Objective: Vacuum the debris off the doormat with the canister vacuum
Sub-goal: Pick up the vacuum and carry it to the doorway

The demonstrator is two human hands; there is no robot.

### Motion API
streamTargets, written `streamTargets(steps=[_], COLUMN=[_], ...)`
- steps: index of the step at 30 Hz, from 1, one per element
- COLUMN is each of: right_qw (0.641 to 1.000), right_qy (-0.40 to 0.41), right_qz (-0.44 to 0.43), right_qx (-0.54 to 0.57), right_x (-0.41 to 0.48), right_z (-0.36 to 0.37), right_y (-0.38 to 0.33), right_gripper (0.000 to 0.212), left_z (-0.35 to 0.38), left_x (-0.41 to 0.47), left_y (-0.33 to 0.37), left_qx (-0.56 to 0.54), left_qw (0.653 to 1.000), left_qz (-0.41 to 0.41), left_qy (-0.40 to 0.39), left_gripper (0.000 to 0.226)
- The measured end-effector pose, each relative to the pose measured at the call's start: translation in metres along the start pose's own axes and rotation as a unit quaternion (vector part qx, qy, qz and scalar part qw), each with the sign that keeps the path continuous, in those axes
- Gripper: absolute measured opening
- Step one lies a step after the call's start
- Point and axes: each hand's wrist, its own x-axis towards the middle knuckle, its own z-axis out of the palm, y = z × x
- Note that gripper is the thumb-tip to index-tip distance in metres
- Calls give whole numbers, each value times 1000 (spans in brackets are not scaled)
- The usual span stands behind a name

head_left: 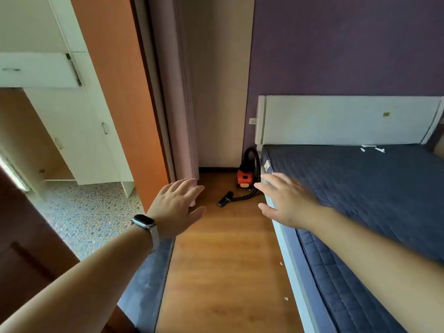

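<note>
"Two bare hands reach forward, is that right? What do they hold?"

"Nothing. The left hand [176, 207] and the right hand [286, 203] are both held out over the floor with straight, spread fingers and palms down. A smartwatch with a pale strap [144, 222] sits on the left wrist."

"Where is the vacuum?"

"The small red and black canister vacuum [244, 180] stands on the brown wooden floor [228, 260] in the far corner. It is just beside the head end of the bed and well beyond both hands. Its black hose [252, 155] arches up over the body and curls back down to the floor. The black nozzle [225, 199] lies flat on the boards in front of it."

"And the doormat?"

"The dark blue-grey doormat [146, 280] lies at the lower left along the edge of the wooden floor, partly hidden by the left forearm. Faint pale marks show on it. I cannot tell what they are."

"Any bits elsewhere?"

"A few small white scraps [286, 298] lie on the boards near the white bed frame [293, 272]."

"What surrounds all this?"

"On the right is a navy quilted mattress [360, 188] below a white headboard [336, 121], against a purple wall [336, 44]. A wall socket [253, 120] sits just left of the headboard. On the left stand an orange wooden panel [120, 92] and a white cupboard [72, 128], the cupboard on a pebble-patterned floor [91, 212]."
</note>
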Motion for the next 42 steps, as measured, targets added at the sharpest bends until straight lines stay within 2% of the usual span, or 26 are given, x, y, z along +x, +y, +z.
streamTargets(steps=[5, 9, 13, 19, 21, 26, 34, 38, 42], right_qw=[1000, 1000, 1000, 999, 998, 997, 993, 994, 994], right_qy=[-12, 4, -1, -5, -6, -26, -37, -31, -29], right_qz=[4, 9, 20, 37, 43, 52, 67, 67, 77], right_qx=[-2, 6, 11, 22, 34, 44, 90, 79, 76], right_x=[80, 134, 168, 212, 227, 275, 368, 415, 451], right_z=[8, 12, 20, 34, 47, 88, 120, 123, 128], right_y=[-27, -43, -41, -16, -1, 50, 170, 234, 270], right_gripper=[74, 60, 58, 70, 73, 55, 55, 53, 54], left_z=[18, 33, 47, 70, 82, 110, 144, 152, 163], left_x=[36, 69, 96, 147, 168, 231, 382, 454, 501], left_y=[-76, -127, -146, -167, -168, -171, -155, -141, -145], left_qx=[-6, -8, -21, -37, -41, -26, -37, -47, -53], left_qw=[1000, 1000, 999, 999, 998, 998, 994, 995, 994], left_qz=[9, 23, 25, 15, 16, 5, -30, -34, -42], left_qy=[4, 7, -6, -31, -41, -57, -94, -80, -86], left_gripper=[65, 58, 61, 56, 56, 62, 57, 57, 58])
